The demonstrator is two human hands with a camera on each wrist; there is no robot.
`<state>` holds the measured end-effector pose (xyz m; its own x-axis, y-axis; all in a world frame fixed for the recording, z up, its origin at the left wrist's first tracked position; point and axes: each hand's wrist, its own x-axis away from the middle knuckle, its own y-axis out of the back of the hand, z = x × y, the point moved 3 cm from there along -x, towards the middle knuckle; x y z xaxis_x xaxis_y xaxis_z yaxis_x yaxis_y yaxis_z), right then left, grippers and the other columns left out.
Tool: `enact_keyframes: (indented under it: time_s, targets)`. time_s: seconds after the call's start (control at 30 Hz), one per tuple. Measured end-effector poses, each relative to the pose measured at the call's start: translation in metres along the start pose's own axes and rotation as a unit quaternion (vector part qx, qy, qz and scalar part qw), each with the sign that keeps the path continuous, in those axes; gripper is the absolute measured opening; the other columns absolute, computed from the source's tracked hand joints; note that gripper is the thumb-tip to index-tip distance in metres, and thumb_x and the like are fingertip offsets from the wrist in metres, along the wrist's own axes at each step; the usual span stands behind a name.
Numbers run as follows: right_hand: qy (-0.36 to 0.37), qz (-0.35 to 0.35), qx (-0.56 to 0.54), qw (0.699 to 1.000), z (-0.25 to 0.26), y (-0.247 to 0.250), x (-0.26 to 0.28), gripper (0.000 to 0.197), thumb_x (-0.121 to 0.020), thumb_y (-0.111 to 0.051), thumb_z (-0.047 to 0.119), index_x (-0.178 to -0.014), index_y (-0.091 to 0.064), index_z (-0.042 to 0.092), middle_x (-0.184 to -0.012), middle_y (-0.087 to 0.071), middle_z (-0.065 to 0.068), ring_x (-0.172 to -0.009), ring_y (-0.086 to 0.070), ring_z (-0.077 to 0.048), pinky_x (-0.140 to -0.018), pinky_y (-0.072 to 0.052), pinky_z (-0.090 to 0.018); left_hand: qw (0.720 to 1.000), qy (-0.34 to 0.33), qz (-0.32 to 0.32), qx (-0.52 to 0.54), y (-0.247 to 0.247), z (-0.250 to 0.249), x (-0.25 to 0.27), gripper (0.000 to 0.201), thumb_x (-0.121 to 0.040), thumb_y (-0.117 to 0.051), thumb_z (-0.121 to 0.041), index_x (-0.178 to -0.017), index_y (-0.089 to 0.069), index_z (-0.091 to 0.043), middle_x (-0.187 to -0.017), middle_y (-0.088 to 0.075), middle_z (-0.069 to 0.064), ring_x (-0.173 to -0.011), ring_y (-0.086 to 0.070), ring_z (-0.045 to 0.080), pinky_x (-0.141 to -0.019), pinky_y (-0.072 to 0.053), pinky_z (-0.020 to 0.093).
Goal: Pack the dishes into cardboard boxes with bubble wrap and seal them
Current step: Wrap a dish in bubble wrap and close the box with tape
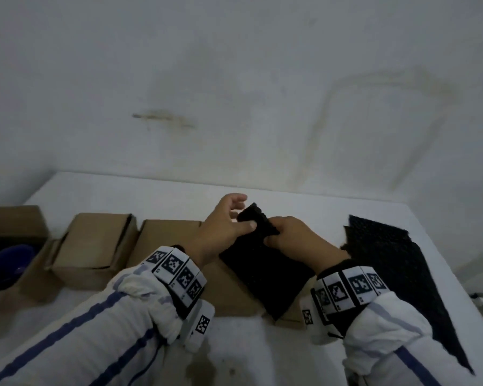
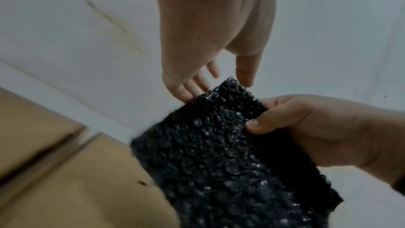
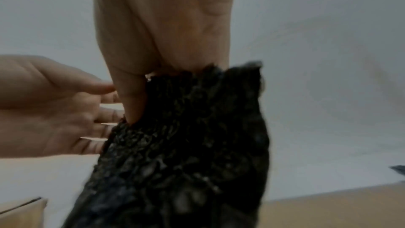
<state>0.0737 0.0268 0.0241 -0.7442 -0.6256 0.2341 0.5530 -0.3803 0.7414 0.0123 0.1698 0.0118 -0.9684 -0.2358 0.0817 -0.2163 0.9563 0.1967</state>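
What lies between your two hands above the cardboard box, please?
A strip of black bubble wrap: the right hand pinches it, and the left hand touches its upper edge, clearest in the left wrist view.

Head view downward; wrist views close, shared bubble wrap (image 2: 219,153).

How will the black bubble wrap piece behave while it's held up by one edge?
Likely floppy: the black bubble wrap piece droops from the right hand. Probably light, since a thumb pinch holds it. Its glossy bubbles may slip.
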Motion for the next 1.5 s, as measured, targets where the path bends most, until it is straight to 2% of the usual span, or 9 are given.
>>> enact_keyframes:
  time_s: [0.1, 0.27, 0.5, 0.7, 0.93, 1.1, 1.27, 1.37, 1.5]
  targets:
    - [0.027, 0.037, -0.092, 0.995, 0.048, -0.020, -0.016, 0.016, -0.084, -0.058, 0.004, -0.096, -0.066, 0.010, -0.090, -0.068, -0.008, -0.086, -0.063, -0.024, -0.074, -0.048, -0.028, 0.999, 0.008, 0.036, -0.037, 0.056, 0.008, 0.014, 0.073, -0.072, -0.069, -0.006, -0.136, -0.038, -0.024, -0.129, -0.046, -0.004, -0.118, -0.047, 0.012, -0.091, -0.047, 0.029]
    - [0.097, 0.013, -0.133, 0.986, 0.129, -0.064, -0.044, 0.030, -0.084, -0.064, 0.009, -0.112, -0.062, 0.022, -0.105, -0.067, -0.003, -0.099, -0.063, -0.021, -0.090, -0.050, -0.037, 0.994, 0.033, -0.067, -0.084, 0.154, 0.032, 0.046, 0.032, -0.081, -0.068, -0.011, -0.112, -0.060, -0.016, -0.109, -0.066, 0.005, -0.104, -0.062, 0.023, -0.091, -0.051, 0.040]
    - [0.155, 0.218, -0.189, 0.945, 0.243, -0.167, -0.069, 0.041, -0.089, -0.062, 0.026, -0.127, -0.055, 0.037, -0.147, -0.038, 0.006, -0.139, -0.028, -0.005, -0.118, -0.020, -0.032, 0.962, 0.046, -0.239, 0.123, 0.282, 0.055, 0.100, 0.011, -0.088, -0.050, -0.010, -0.082, -0.044, -0.016, -0.079, -0.052, 0.006, -0.070, -0.053, 0.017, -0.065, -0.050, 0.027]
    - [0.154, 0.083, -0.211, 0.962, 0.324, -0.231, -0.102, 0.013, -0.088, -0.063, 0.020, -0.090, -0.074, 0.013, -0.095, -0.071, -0.006, -0.092, -0.066, -0.023, -0.084, -0.053, -0.038, 0.956, 0.067, -0.146, 0.244, 0.360, 0.078, 0.133, 0.034, -0.095, -0.031, -0.007, -0.093, -0.065, -0.006, -0.090, -0.069, 0.009, -0.085, -0.065, 0.018, -0.079, -0.053, 0.028]
    - [0.213, 0.024, 0.071, 0.974, 0.382, -0.289, -0.138, 0.009, -0.083, -0.056, 0.007, -0.089, -0.056, 0.013, -0.106, -0.059, -0.009, -0.098, -0.055, -0.025, -0.073, -0.035, -0.024, 0.947, 0.153, -0.225, -0.172, 0.444, 0.119, 0.147, 0.019, -0.089, -0.048, -0.007, -0.099, -0.063, -0.013, -0.110, -0.059, 0.005, -0.103, -0.058, 0.022, -0.080, -0.042, 0.023]
    - [0.303, 0.038, 0.307, 0.901, 0.400, -0.324, -0.147, 0.026, -0.083, -0.051, 0.020, -0.102, -0.066, 0.011, -0.112, -0.058, -0.007, -0.099, -0.056, -0.029, -0.080, -0.037, -0.028, 0.925, 0.213, -0.145, -0.279, 0.456, 0.153, 0.142, 0.039, -0.090, -0.052, -0.010, -0.129, -0.050, -0.003, -0.130, -0.053, 0.015, -0.116, -0.053, 0.028, -0.096, -0.043, 0.033]
    - [0.244, 0.235, 0.328, 0.882, 0.411, -0.339, -0.143, 0.019, -0.091, -0.045, 0.012, -0.095, -0.061, 0.002, -0.073, -0.045, -0.001, -0.097, -0.051, -0.029, -0.072, -0.037, -0.025, 0.944, 0.179, -0.117, -0.250, 0.458, 0.145, 0.145, 0.035, -0.087, -0.050, 0.002, -0.121, -0.059, 0.000, -0.121, -0.060, 0.016, -0.106, -0.058, 0.033, -0.084, -0.048, 0.034]
    - [0.202, 0.272, 0.380, 0.861, 0.412, -0.344, -0.148, 0.030, -0.096, -0.038, 0.011, -0.119, -0.056, 0.002, -0.111, -0.060, -0.016, -0.101, -0.057, -0.031, -0.078, -0.042, -0.029, 0.947, 0.183, -0.099, -0.244, 0.458, 0.145, 0.143, 0.038, -0.086, -0.051, 0.003, -0.123, -0.057, -0.002, -0.123, -0.058, 0.015, -0.104, -0.058, 0.032, -0.081, -0.047, 0.033]
    - [0.153, 0.270, 0.476, 0.823, 0.401, -0.353, -0.160, 0.049, -0.096, -0.036, 0.026, -0.143, -0.034, 0.015, -0.142, -0.039, -0.017, -0.129, -0.036, -0.037, -0.105, -0.035, -0.045, 0.942, 0.212, -0.080, -0.249, 0.460, 0.148, 0.137, 0.034, -0.084, -0.056, 0.000, -0.117, -0.054, -0.005, -0.114, -0.059, 0.016, -0.090, -0.060, 0.030, -0.081, -0.054, 0.044]
